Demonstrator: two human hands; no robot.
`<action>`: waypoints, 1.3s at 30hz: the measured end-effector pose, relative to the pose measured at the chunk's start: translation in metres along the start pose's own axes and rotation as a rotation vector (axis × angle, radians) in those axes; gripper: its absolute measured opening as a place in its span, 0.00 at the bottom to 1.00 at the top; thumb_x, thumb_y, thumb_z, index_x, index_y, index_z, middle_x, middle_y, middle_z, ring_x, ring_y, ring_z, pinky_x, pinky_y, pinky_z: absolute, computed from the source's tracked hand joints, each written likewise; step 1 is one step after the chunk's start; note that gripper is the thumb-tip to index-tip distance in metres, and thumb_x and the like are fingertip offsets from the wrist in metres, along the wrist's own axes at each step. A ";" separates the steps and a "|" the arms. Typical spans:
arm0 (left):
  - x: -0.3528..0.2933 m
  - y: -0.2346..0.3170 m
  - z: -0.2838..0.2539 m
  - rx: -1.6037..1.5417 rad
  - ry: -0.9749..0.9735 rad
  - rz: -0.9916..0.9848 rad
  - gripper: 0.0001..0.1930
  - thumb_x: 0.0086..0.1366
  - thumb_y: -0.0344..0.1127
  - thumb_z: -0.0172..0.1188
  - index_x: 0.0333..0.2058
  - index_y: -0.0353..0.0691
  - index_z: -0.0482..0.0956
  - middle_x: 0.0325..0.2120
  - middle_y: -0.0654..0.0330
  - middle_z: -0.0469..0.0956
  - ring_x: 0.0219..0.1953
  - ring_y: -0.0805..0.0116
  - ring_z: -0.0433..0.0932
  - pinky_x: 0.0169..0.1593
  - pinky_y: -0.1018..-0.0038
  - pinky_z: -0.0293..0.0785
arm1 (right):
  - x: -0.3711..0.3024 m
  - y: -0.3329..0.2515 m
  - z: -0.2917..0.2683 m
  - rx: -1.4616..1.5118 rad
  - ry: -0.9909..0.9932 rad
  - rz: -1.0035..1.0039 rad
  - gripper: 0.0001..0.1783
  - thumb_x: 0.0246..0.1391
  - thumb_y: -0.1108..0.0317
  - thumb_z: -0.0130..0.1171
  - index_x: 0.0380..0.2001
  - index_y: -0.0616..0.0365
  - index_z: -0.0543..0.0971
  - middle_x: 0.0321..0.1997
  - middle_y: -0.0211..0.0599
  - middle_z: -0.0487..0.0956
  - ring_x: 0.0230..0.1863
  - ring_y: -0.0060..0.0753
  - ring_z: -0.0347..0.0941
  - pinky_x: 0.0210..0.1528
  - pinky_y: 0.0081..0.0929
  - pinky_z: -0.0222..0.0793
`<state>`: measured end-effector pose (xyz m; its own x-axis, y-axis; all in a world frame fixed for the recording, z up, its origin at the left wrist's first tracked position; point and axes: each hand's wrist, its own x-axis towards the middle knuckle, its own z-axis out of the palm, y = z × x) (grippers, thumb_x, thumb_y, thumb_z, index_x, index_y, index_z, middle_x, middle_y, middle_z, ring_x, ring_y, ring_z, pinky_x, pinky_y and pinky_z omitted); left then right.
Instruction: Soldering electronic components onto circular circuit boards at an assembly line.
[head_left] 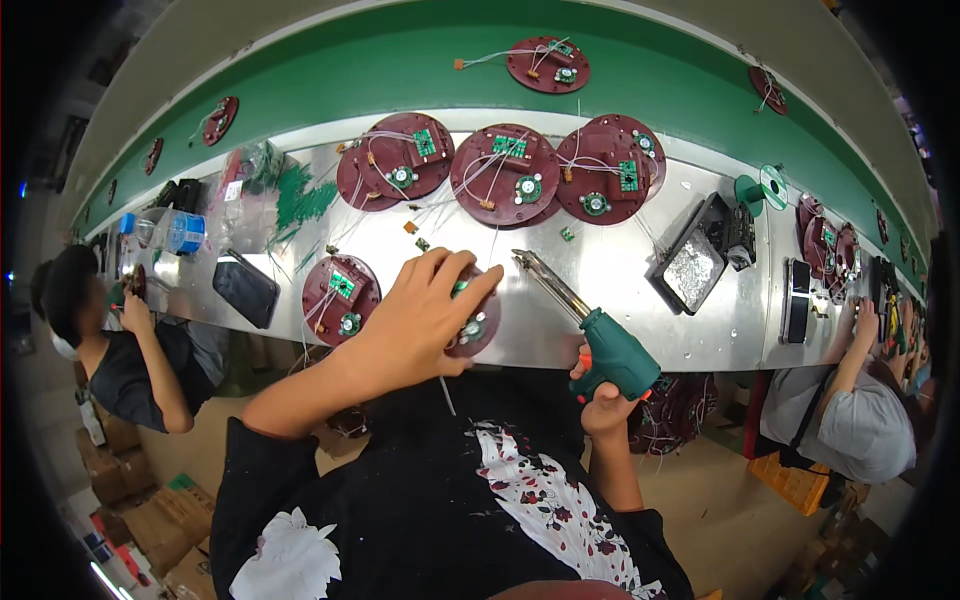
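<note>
My right hand (605, 405) is wrapped round the grip of a green soldering gun (622, 352), a finger at its orange trigger. The metal tip points up and left over the table. At the table's front edge my left hand (425, 305) holds a round maroon plate (482, 325) with small green circuit boards, fingers over its top and thumb near its lower edge. The hand covers much of that plate. To its left lies another maroon plate (326, 318) with boards and white wires. The tip and the held plate are apart.
Wired maroon plates (505, 175) stand stacked behind my hands, and more ride the green belt (400, 75). On the right are a black tray (695, 255) and a solder wire spool (762, 190). A black case (243, 288) and bottle (185, 232) lie left. People work on both sides.
</note>
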<state>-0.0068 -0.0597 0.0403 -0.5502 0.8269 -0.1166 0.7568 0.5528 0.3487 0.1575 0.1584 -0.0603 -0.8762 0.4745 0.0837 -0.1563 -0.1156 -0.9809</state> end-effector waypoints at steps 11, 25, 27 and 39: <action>0.128 -0.095 -0.165 0.032 -0.164 -0.284 0.51 0.47 0.58 0.79 0.65 0.39 0.68 0.53 0.44 0.76 0.59 0.44 0.75 0.59 0.57 0.74 | 0.002 -0.008 -0.009 0.018 0.016 -0.050 0.45 0.58 0.30 0.58 0.47 0.71 0.79 0.38 0.39 0.82 0.30 0.25 0.78 0.31 0.24 0.75; 0.343 -0.118 -0.037 0.209 0.092 -0.070 0.61 0.41 0.76 0.73 0.69 0.48 0.62 0.60 0.37 0.68 0.63 0.36 0.68 0.64 0.43 0.65 | 0.000 -0.005 -0.007 -0.008 0.046 -0.039 0.47 0.58 0.27 0.55 0.46 0.71 0.80 0.38 0.40 0.82 0.28 0.26 0.77 0.29 0.24 0.74; 0.323 -0.107 -0.060 0.231 0.209 -0.079 0.60 0.42 0.75 0.72 0.68 0.44 0.63 0.56 0.37 0.71 0.59 0.37 0.71 0.61 0.46 0.68 | -0.004 -0.002 -0.004 0.006 0.129 -0.034 0.48 0.58 0.26 0.53 0.47 0.71 0.79 0.38 0.41 0.82 0.28 0.27 0.77 0.29 0.24 0.74; -0.021 0.001 -0.015 -0.190 0.172 -0.169 0.49 0.46 0.54 0.79 0.63 0.38 0.68 0.52 0.43 0.70 0.54 0.43 0.70 0.60 0.57 0.67 | 0.007 0.019 -0.025 -0.012 -0.045 -0.086 0.52 0.60 0.21 0.41 0.49 0.70 0.73 0.39 0.48 0.78 0.31 0.29 0.74 0.31 0.20 0.71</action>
<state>0.0003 -0.0775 0.0568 -0.7267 0.6861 -0.0346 0.5789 0.6387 0.5070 0.1599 0.1818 -0.0824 -0.8793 0.4429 0.1749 -0.2264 -0.0658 -0.9718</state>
